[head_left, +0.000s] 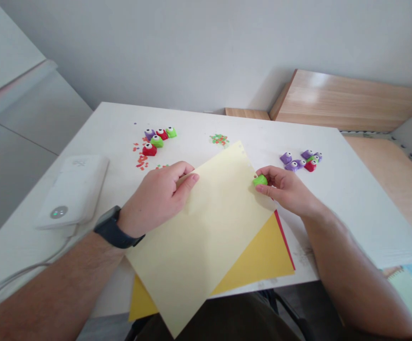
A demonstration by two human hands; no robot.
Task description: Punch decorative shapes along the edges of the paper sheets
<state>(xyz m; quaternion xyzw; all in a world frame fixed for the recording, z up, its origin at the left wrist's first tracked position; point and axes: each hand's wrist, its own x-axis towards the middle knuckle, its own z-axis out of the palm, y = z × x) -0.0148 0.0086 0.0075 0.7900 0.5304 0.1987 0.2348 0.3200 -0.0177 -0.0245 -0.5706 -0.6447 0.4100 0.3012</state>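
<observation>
My left hand [168, 192] pinches the upper left edge of a pale yellow sheet of paper [213, 218], thumb on top. The sheet is tilted and slants over the table edge. In my right hand [286, 187] is a small green craft punch [260, 180], gripped between thumb and fingers at the sheet's right edge. Small cut-outs run along the sheet's border near its top corner. Beneath it lie a deeper yellow sheet [259, 260] and a red sheet [284, 239], mostly hidden.
Several coloured punches [149, 149] stand at the back left, with more purple, green and red ones [291, 166] at the right. Tiny paper bits [219, 139] lie in piles on the white table [348, 189]. A white cabled device [74, 189] is at left.
</observation>
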